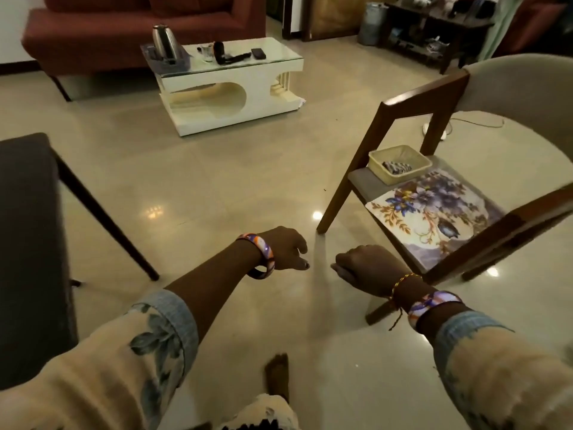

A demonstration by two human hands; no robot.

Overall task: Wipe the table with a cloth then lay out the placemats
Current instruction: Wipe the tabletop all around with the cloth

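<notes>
Sleeves: cream with blue leaf print and pale blue cuffs, one at each lower corner; both forearms reach forward over the floor
Foot (278,375): bare, on the glossy tiles between the two arms, low in view
Left hand (286,248): hangs palm down above the floor, fingers curled loosely, holding nothing; a striped bangle (260,254) sits on the wrist
Right hand (361,265): knuckles up, fingers folded under; whether they pinch anything I cannot tell; nothing shows in it; a gold thread band and a second bangle (432,304) on the wrist
Chair (412,135): dark wood frame, pale curved back, just right of the right hand, its front leg near both hands
Placemat (434,217): floral, purple flowers on cream, lying flat on the chair seat and covering most of it; not touched by either hand
Basket (400,162): small cream tray at the back of the seat, just behind the placemat; something dark and patterned lies in it, too small to name
Dark table (28,231): grey top with a slanted leg, at the left edge
Coffee table (231,85): cream, glass top, well apart across the room; a steel kettle (164,41) and small dark items stand on it
Sofa (124,29): red, behind the coffee table
</notes>
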